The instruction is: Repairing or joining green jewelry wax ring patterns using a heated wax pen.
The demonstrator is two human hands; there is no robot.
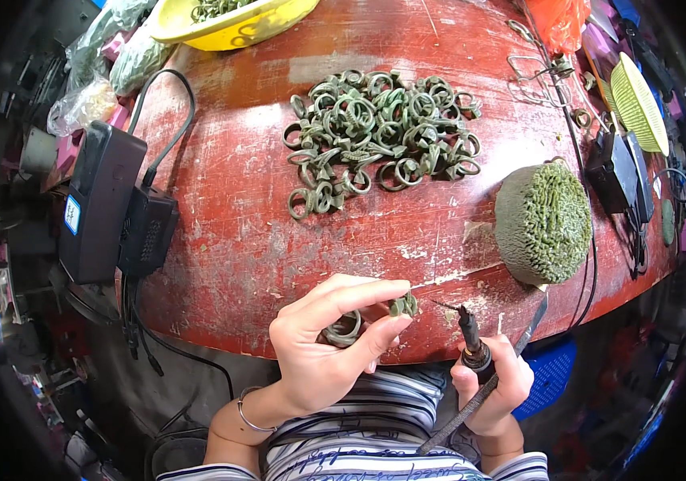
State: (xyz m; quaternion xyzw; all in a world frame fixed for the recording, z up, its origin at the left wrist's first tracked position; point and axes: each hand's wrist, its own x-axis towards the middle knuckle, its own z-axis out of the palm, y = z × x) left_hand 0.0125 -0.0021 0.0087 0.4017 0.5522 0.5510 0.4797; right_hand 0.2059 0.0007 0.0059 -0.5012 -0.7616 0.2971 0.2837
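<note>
My left hand (323, 341) pinches a small green ring (404, 305) between thumb and fingertips, above the table's near edge. More green rings (343, 329) sit in the curl of its fingers. In my right hand (497, 385) is a pen-shaped tool (475, 353) like a soldering iron, its thin tip pointing at the pinched ring and apart from it. A long, flat-ended metal tool (531, 325) also runs across that hand. Beyond my hands, a pile of similar green rings (383, 128) lies on the red table (231, 264).
At the right stands a round green block (547, 220) with a rough face. Black power boxes (102, 200) with cables are on the left, another black box (619, 172) on the right. A yellow basin (235, 24) is at the far left, a pale green basket (638, 104) at the far right.
</note>
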